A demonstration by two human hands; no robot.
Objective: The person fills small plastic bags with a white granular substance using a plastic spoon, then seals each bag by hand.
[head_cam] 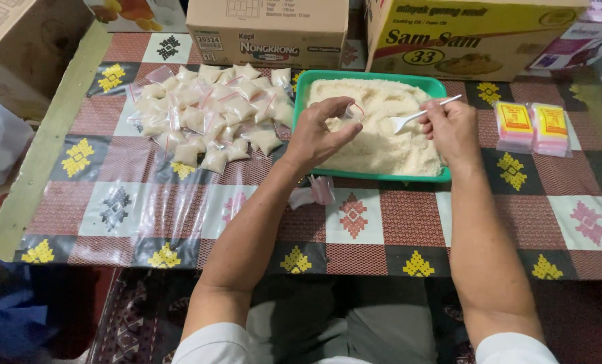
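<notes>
Left of the green tray (301,94), filled sachets (210,118) are piling up. Over the tray I am pinching a small clear bag (353,111) open in my left hand (318,135) (filling step, I judge), while my right hand (452,128) is gripping a white plastic spoon (415,118); next comes a steady scoop of the pale granules (382,148).

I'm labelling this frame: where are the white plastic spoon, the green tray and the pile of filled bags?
white plastic spoon (400,123), head view, bowl.
green tray (302,91), head view, left rim.
pile of filled bags (210,114), head view, middle.
</notes>
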